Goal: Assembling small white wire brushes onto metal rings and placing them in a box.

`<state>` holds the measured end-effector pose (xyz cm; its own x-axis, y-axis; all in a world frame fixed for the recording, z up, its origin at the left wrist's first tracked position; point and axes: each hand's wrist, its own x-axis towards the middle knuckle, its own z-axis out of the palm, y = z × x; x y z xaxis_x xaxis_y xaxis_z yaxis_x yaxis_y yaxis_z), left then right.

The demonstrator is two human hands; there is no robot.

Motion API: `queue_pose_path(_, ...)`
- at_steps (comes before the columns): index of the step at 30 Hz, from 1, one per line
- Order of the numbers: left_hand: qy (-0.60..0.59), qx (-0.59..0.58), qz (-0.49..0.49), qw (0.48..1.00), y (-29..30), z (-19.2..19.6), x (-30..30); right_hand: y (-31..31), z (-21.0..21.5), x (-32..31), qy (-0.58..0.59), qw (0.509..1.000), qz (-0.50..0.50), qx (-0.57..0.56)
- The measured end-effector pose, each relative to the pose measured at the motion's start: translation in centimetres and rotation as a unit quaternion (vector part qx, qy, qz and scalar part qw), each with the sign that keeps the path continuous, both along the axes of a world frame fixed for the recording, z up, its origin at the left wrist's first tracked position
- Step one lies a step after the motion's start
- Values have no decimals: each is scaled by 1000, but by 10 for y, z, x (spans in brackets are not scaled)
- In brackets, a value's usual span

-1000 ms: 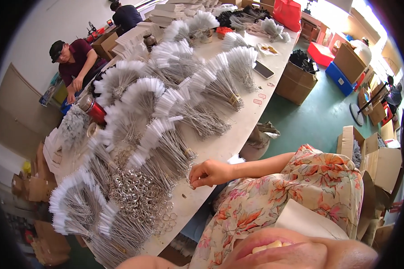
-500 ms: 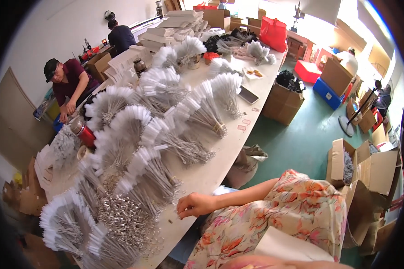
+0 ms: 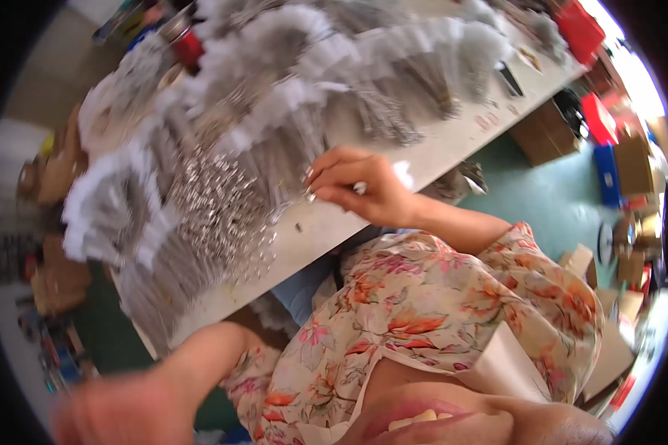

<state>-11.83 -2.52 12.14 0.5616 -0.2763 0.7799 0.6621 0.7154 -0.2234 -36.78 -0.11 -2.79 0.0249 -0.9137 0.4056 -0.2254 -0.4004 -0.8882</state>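
Reaching over the desk (image 3: 453, 144) with the right hand (image 3: 360, 189), fingers (image 3: 321, 172) curling in and pinching together at the edge of the heap of small shiny metal pieces (image 3: 223, 211), just beside the bundles of white-tufted wire brushes (image 3: 274, 96). Possibly nipping something small and white, though not showing clearly enough to tell. Hovering low and blurred near the desk's front edge with the left hand (image 3: 122, 404), not showing whether its fingers are open or closed.
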Motion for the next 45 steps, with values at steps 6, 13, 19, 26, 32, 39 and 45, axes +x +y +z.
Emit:
queue_pose_path(6,-428,419,-180,780,-39,-137,-62,-29,12,25,121,944,-24,-305)
queue_pose_path(13,-458,391,-156,783,-38,-156,-42,-39,0,45,108,939,53,-323)
queue_pose_path(19,-530,144,381,744,-49,-141,-43,-31,24,35,-188,945,220,153)
queue_pose_path(26,-488,354,-110,790,-41,-149,-39,-30,13,36,-39,978,176,-103)
queue_pose_path(32,-458,392,-292,743,-36,-137,-33,-31,6,46,80,953,68,-283)
queue_pose_path(39,-654,307,-93,685,-34,-123,-8,-37,-3,40,291,862,58,-410)
queue_pose_path(45,-551,243,234,763,-24,-141,-16,-31,21,52,-210,937,214,177)
